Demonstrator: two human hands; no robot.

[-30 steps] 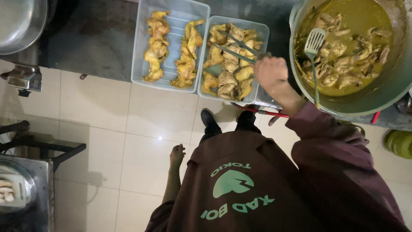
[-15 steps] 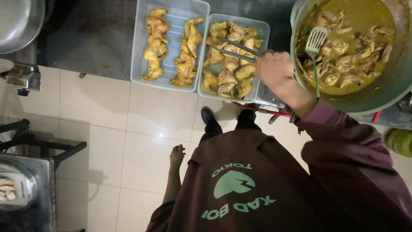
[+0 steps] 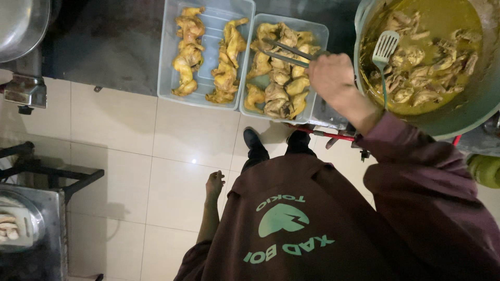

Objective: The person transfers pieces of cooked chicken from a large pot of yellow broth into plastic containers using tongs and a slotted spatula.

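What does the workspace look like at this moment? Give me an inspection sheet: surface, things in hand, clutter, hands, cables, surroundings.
Surface: dark counter above a pale tiled floor.
Things in hand: metal tongs, jaws apart over the right tray heaped with yellow chicken pieces.
Clutter: left tray with two rows of chicken; big pot of yellow broth and chicken, slotted spatula resting in it.
Hands: right hand grips the tongs; left hand hangs free.
Cables: nothing seen.
Surroundings: metal bowl at top left, stand at lower left.

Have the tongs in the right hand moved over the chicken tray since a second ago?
Barely. The tongs sit slightly nearer the far end of the right tray, right hand gripping them; the camera shifted too.
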